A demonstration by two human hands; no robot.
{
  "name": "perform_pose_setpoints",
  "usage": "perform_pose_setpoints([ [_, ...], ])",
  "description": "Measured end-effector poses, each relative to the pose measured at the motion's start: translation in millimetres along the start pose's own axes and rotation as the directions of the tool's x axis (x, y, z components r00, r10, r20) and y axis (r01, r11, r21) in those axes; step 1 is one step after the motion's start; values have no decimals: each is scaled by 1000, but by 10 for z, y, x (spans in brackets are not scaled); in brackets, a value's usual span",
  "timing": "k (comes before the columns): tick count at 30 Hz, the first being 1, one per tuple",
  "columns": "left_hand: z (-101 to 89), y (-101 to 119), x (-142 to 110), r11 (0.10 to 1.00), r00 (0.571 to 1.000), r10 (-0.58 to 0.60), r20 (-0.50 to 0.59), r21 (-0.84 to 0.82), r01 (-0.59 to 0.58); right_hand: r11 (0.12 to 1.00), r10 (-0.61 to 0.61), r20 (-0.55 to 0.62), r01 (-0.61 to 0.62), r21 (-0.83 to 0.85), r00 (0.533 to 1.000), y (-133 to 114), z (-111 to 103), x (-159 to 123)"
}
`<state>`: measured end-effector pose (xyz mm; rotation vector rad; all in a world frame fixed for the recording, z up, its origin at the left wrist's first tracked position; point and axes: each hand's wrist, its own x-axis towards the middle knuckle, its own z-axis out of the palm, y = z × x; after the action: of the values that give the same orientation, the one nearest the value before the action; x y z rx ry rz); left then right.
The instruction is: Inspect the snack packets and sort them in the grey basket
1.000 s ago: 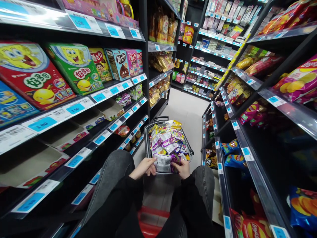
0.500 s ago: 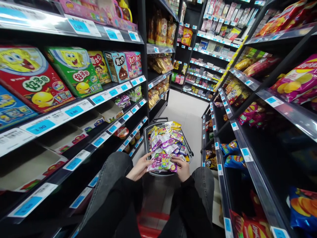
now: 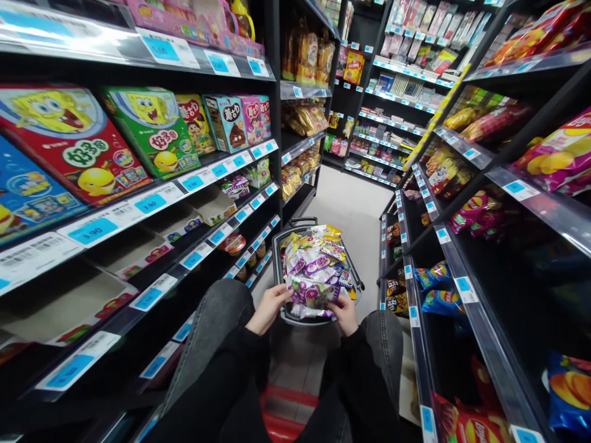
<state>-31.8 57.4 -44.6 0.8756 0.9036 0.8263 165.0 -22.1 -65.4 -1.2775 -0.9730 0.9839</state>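
Between my two hands is a purple and white candy bag, held by its ends above a heap of similar bags. My left hand pinches its left edge, and my right hand grips the right edge. Under it sits a shopping basket with a dark rim and a black handle lying at its far end. Colourful candy packets in purple, white and yellow fill the basket. The print on the held bag is partly glare-covered and hard to read.
Shelves run along both sides. Snack boxes stand on the left shelf, above low cardboard trays. Chip bags lie on the right shelves. A red seat edge shows between my knees. Pale floor leads to the back shelves.
My right hand has shifted from the bag's front to its right edge. The bag now stretches between both hands, its face tilted differently. The view has turned slightly left.
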Motion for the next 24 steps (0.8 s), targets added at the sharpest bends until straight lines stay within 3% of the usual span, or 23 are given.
perform_pose_setpoints([
  [2,-10,45,-31,997,997,-78,5,-26,78,995,-73,-32,71,-74,997,-57,-14,-19],
  [5,-11,110,-87,949,960,-223,170,-186,254,943,-221,-81,191,-274,972,-110,-43,-44],
  [8,22,130,-125,908,924,-272,268,-247,339,911,-247,-98,196,-364,964,-111,-59,-59],
  [12,102,105,-155,972,963,-205,173,-75,221,944,-195,-112,155,-291,974,-69,-22,-56],
  [18,165,65,-171,989,974,-143,175,-12,148,997,-55,-201,66,48,978,-14,40,-35],
  [24,153,14,-147,992,987,-115,116,60,109,986,-29,20,32,-163,999,-91,26,-44],
])
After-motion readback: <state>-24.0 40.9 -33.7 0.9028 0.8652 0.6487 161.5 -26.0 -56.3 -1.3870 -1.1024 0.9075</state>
